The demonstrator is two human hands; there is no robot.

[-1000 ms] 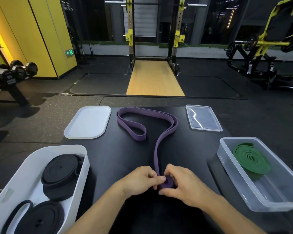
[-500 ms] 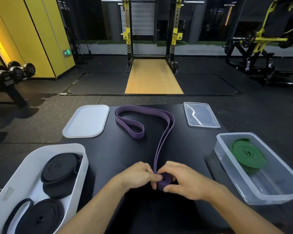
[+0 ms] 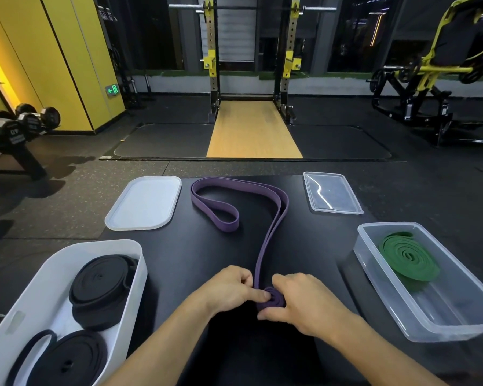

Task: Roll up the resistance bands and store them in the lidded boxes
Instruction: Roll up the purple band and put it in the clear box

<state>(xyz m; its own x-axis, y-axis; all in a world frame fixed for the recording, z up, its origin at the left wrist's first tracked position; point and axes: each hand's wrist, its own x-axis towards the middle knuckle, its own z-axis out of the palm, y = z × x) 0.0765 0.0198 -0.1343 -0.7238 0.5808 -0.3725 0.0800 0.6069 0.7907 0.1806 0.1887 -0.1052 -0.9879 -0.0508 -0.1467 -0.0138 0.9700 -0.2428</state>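
Left hand (image 3: 229, 291) and right hand (image 3: 304, 305) pinch, in a closed grip, the small coil of the flat purple rubber resistance band (image 3: 271, 236) on the black desk (image 3: 195, 263), its tail trailing beyond the grip: rolling seems barely begun, next needing tight forward turns.

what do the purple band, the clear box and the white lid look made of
The purple band looks like rubber or latex, matte: it lies in soft loops and rolls tight. The clear box is likely hard plastic, glossy: see-through, with glints along its rim. The white lid is probably plastic too: milky, dull sheen, moulded rim.
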